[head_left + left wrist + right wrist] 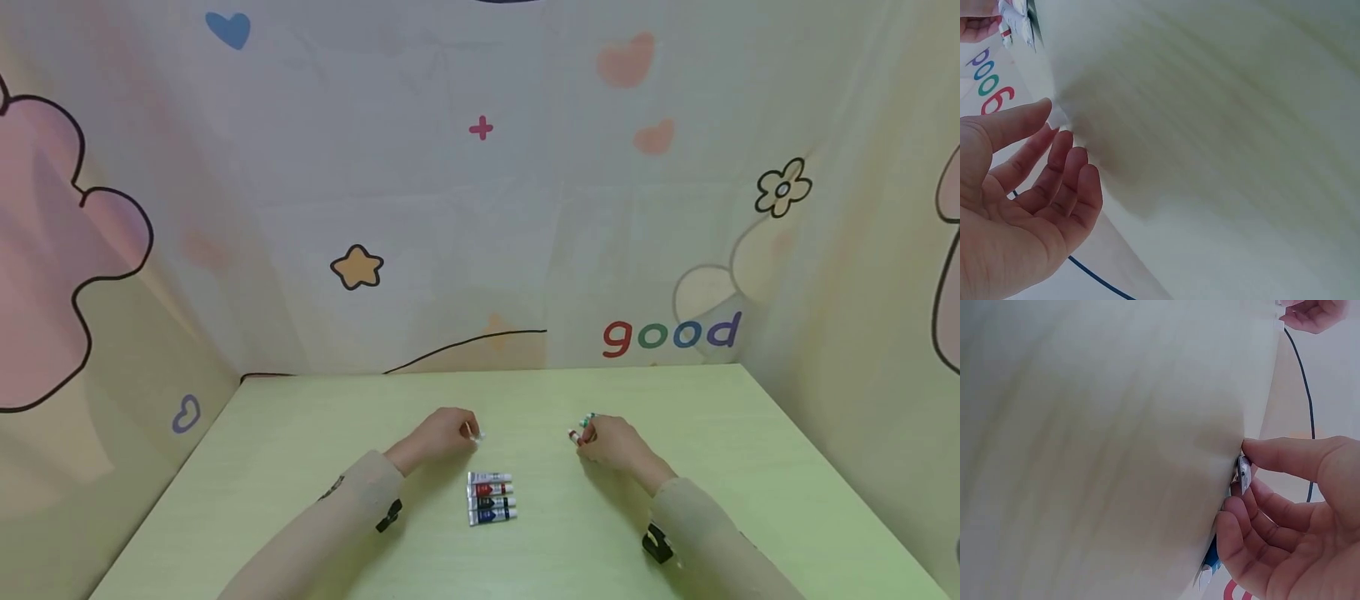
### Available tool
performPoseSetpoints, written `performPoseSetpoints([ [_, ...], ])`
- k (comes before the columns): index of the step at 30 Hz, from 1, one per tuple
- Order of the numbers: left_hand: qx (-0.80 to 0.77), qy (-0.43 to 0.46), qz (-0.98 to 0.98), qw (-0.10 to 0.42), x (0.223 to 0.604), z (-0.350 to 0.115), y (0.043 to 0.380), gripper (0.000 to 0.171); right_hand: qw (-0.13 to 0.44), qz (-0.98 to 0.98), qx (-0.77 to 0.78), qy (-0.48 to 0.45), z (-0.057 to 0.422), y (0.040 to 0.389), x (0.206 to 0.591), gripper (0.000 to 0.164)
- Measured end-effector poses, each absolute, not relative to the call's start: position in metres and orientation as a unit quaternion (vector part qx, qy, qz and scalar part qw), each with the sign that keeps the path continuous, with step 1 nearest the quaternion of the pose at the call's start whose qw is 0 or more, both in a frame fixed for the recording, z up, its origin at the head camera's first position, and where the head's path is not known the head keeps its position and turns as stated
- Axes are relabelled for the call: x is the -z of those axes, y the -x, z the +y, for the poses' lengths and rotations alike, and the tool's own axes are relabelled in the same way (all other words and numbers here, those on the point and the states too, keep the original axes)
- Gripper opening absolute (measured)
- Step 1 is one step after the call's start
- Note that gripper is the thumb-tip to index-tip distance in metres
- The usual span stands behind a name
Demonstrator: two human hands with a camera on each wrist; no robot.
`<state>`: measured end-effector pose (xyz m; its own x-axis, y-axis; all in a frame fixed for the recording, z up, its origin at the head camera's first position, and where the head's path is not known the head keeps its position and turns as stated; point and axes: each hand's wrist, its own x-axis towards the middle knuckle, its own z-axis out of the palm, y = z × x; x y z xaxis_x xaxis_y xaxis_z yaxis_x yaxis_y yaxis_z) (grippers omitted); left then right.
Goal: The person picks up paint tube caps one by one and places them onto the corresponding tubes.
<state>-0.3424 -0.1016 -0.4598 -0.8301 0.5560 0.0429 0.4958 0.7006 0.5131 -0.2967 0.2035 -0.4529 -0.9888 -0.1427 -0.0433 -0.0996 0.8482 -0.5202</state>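
My left hand (442,433) pinches a small white thing (1058,117) between thumb and forefinger, close over the table; most of it is hidden, and I cannot tell its kind. To the right, my right hand (618,443) holds a red-banded paint tube (575,437) by finger and thumb, its white cap pointing left. The tube's flat crimped end (1244,475) shows between the fingertips in the right wrist view. Just behind it lies a green-banded paint tube (587,420), near the fingers.
Several paint tubes (492,503) lie in a neat stack of rows on the pale green table (337,400), between the two forearms and nearer to me. A printed curtain (480,208) hangs behind the table and along both sides.
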Motion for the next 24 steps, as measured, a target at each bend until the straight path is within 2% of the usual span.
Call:
performPoseSetpoints([
  [14, -0.237, -0.278, 0.93, 0.043, 0.457, -0.099, 0.34, 0.006, 0.034, 0.959, 0.27, 0.08, 0.204, 0.295, 0.452, 0.011],
  [20, -0.255, -0.27, 0.928, 0.023, 0.442, -0.106, 0.344, 0.002, 0.036, 0.955, 0.282, 0.082, 0.205, 0.297, 0.448, 0.012],
  [24, -0.278, -0.263, 0.924, 0.013, 0.427, -0.115, 0.346, 0.005, 0.029, 0.952, 0.293, 0.079, 0.208, 0.301, 0.442, 0.014],
])
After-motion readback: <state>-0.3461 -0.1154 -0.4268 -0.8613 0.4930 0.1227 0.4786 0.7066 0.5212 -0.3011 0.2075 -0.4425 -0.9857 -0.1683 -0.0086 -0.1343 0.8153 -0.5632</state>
